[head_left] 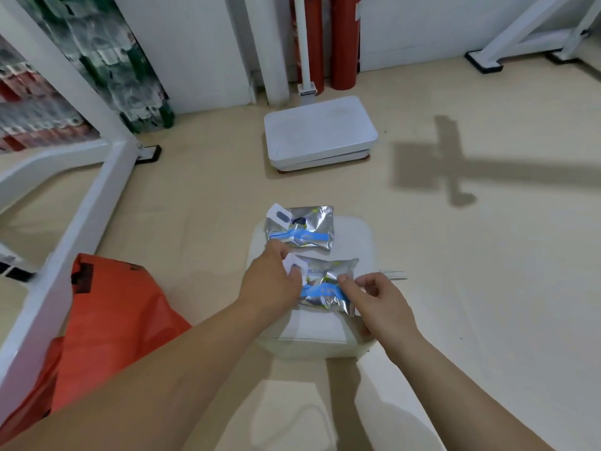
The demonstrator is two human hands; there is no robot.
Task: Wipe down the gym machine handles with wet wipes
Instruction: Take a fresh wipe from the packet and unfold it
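As seal flap [293, 265] lifts: pin nearer wet-wipes pack [327, 277] flat.
Left hand [273, 283]: pinches flap.
Right hand [374, 301]: curled on pack, grip unclear.

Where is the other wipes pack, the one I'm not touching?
In the head view, mid-frame, the far wipes pack lies at the far edge of the white seat, just beyond the near pack whose flap the left hand pinches.

wipe packs [328, 281]: silver, blue band | bag [110, 320]: orange | seat pad [354, 239]: white

Bare L hand [273, 281], R hand [377, 304], bare forearms [182, 362]
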